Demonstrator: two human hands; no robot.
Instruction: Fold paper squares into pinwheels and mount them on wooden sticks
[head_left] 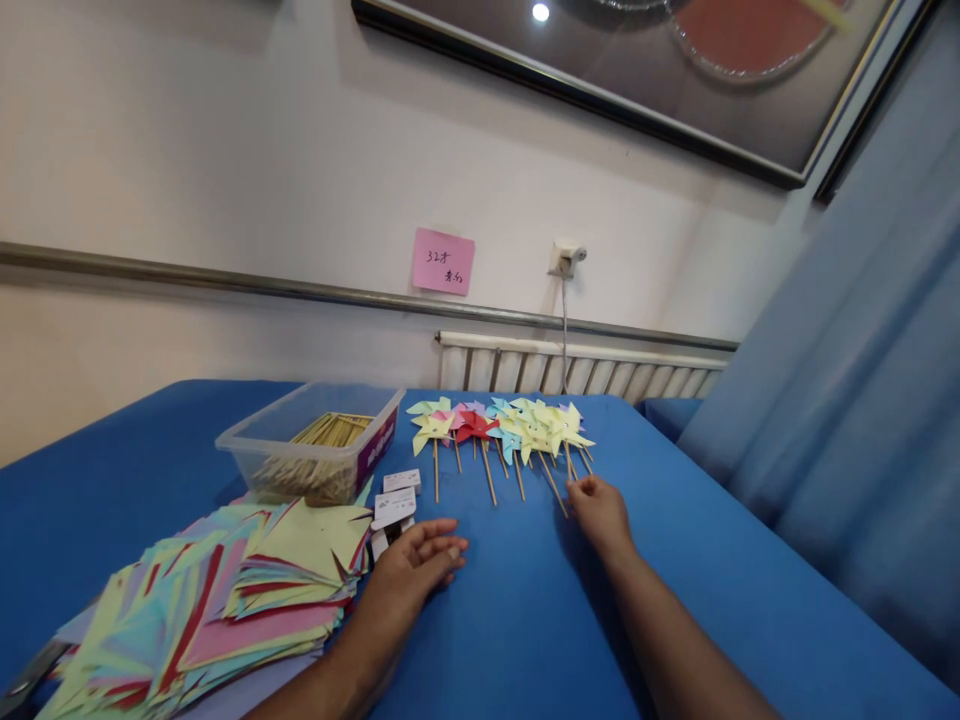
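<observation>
My right hand [598, 512] pinches the lower end of a thin wooden stick that belongs to a pale yellow paper pinwheel [564, 426]. That pinwheel lies at the right end of a row of finished pinwheels in yellow, pink, blue and red, including a red pinwheel [475, 427]. My left hand [421, 562] hovers over the table, fingers loosely curved and thumb apart, holding nothing. Just beyond it are small white boxes [394, 507]. Left of that hand lies a large stack of coloured paper squares [247, 600] with cuts at their corners.
A clear plastic tub [277, 437] holds many wooden sticks [330, 435]. Dark-handled scissors [31, 672] lie at the left edge. The blue-covered table [525, 620] ends by a radiator [517, 368]. A blue curtain [862, 420] hangs to the right.
</observation>
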